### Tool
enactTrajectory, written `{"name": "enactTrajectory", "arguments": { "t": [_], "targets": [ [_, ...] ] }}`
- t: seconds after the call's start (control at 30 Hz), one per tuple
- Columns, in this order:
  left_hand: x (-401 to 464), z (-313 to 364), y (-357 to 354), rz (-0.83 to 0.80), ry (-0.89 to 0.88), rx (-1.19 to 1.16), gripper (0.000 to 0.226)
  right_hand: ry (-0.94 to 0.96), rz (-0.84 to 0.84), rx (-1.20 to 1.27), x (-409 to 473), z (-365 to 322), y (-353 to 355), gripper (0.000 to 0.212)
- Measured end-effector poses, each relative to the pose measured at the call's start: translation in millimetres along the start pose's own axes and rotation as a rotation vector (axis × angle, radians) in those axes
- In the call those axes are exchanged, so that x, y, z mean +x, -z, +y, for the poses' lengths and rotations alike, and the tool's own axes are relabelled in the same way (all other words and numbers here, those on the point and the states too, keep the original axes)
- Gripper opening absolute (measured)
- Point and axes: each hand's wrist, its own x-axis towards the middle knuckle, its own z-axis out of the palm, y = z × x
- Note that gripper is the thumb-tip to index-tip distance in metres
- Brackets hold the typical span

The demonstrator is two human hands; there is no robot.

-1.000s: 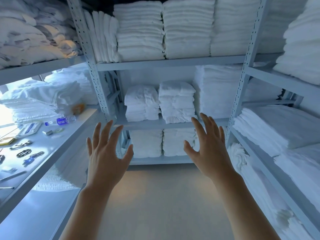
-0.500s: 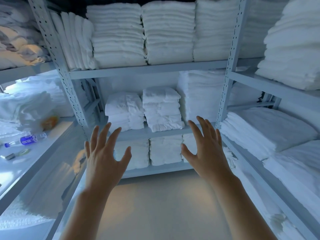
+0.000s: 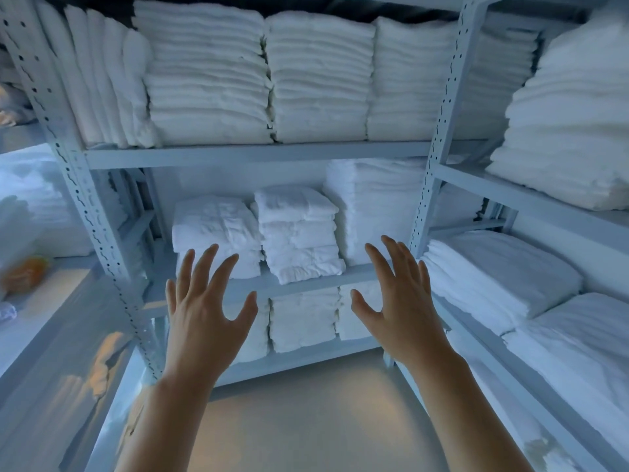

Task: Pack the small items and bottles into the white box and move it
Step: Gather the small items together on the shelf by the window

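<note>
Shelving on the left (image 3: 51,335) carries a blurred orange object (image 3: 23,274) near the frame edge, too smeared to identify; beside it a perforated upright (image 3: 85,206) rises past the left hand (image 3: 204,321), which is raised with fingers (image 3: 218,267) spread and released, holding nothing; behind both hands the middle rack (image 3: 258,153) holds stacks of folded white linens (image 3: 211,80) on every shelf; the right hand (image 3: 405,311) is likewise lifted, fingers splayed and empty; further right, more folded linens (image 3: 503,277) lie on side shelves, partly cut off by the frame; the white box, small items and bottles are nowhere in view.
</note>
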Motion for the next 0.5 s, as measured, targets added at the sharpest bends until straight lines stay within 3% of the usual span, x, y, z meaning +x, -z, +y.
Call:
{"name": "enactTrajectory", "arguments": {
  "t": [0.5],
  "targets": [
    [41.0, -149.5, 8.7, 0.057, 0.132, 0.011, 0.061, 0.08, -0.034, 0.046, 93.4, -98.2, -96.5, 0.072]
  ]
}}
